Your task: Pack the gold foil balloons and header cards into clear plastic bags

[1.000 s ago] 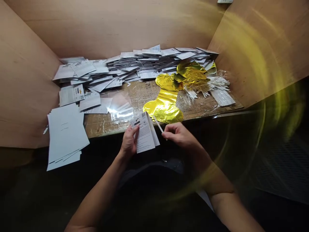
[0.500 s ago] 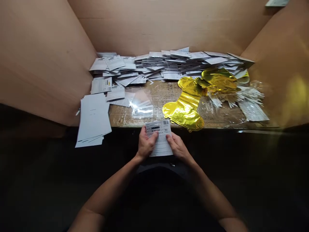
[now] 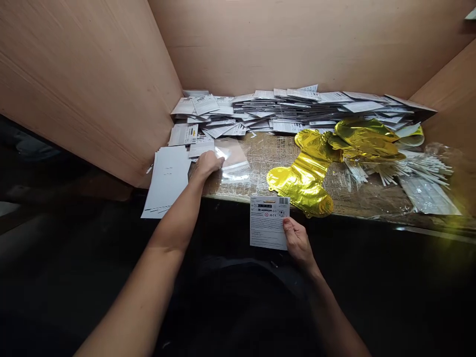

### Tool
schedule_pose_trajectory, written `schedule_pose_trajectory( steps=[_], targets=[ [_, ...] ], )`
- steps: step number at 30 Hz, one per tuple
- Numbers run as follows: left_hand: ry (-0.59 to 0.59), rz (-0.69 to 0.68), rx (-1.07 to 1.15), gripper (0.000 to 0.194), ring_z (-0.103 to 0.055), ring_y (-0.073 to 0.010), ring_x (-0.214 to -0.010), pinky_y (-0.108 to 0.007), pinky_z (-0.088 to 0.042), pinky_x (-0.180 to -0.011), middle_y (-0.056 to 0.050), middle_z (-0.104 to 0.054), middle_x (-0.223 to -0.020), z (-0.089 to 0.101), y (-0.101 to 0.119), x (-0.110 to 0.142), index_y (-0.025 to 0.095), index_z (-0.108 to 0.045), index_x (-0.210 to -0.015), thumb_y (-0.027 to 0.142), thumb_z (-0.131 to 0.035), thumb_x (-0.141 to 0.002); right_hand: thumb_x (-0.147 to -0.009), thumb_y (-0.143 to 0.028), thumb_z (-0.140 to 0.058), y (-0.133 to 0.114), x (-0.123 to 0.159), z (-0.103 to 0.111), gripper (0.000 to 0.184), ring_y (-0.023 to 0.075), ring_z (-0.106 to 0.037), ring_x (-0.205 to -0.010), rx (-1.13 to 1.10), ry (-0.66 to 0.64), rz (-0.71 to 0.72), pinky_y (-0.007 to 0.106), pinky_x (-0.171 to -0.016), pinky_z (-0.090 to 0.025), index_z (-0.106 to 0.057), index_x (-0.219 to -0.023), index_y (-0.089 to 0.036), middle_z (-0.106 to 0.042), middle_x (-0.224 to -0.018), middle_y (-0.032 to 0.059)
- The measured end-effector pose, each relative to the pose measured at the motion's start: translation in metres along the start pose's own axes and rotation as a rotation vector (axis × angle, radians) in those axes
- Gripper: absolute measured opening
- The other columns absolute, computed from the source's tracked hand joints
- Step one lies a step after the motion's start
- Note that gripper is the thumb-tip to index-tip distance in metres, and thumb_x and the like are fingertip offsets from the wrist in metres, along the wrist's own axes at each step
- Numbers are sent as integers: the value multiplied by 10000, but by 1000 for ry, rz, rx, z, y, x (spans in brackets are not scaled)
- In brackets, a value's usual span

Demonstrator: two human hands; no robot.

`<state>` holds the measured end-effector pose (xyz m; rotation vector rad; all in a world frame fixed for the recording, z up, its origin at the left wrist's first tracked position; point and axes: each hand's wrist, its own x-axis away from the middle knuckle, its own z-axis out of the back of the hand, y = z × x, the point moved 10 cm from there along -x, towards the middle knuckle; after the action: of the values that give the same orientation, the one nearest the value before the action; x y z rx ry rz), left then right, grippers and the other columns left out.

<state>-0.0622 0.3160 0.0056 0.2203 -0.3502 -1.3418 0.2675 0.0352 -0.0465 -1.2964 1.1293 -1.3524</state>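
Bench bore clear bags — likely limp, slippery, best lifted by an edge. Left hand was at their side; pinching or merely touching, impossible to tell. Card, probably light and bendable, was held before the bench — right hand pinching its side margin, back hidden.

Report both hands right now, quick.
Left hand: at the clear plastic bags; grip can't be told.
Right hand: closed, holding a printed card.
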Motion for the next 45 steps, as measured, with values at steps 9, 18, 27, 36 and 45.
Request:
schedule_pose_trajectory(
  steps=[9,18,27,36,45],
  targets=[
    [96,49,684,176,-647,-177,-585,-288,-514,-641,-51,-695,-711,19,-46,8,197,-627,-854,269,-639,-1014,-1019,-709,-568,1,-5,1,592,330,-759,-1004,-28,-27,-20,425,-876,-623,-795,-1145,-176,-816,-1119,134],
    [-104,192,1255,191,-684,-132,-617,-268,-586,-634,-119,-769,-802,-11,-47,85,114,-659,-771,95,-840,-826,-962,-687,-683,9,-2,-30,552,269,-763,-876,-219,-164,-152,357,-788,-600,-814,-1085,-165,-824,-1012,119],
    [-354,307,1472,135,-809,-218,-882,-318,-657,-793,-159,-828,-990,-88,-31,242,151,-647,-843,198,-767,-884,-763,-653,-890,31,16,-112,588,172,-708,-645,-274,-732,-575,260,-631,-542,-837,-923,-90,-805,-829,109],
    [-474,336,1480,181,-761,-184,-691,-292,-638,-666,-58,-769,-765,-99,-48,250,160,-623,-767,216,-793,-792,-798,-724,-814,53,-14,-81,617,233,-755,-725,-154,-441,-481,322,-699,-585,-844,-951,-127,-826,-890,118],
    [-360,310,1411,335,-802,-231,-762,-343,-653,-723,-128,-804,-855,-103,-48,244,168,-611,-827,375,-874,-809,-820,-713,-823,38,18,-93,638,231,-776,-789,-168,-660,-537,316,-752,-596,-845,-1038,-114,-835,-964,124]
  ],
)
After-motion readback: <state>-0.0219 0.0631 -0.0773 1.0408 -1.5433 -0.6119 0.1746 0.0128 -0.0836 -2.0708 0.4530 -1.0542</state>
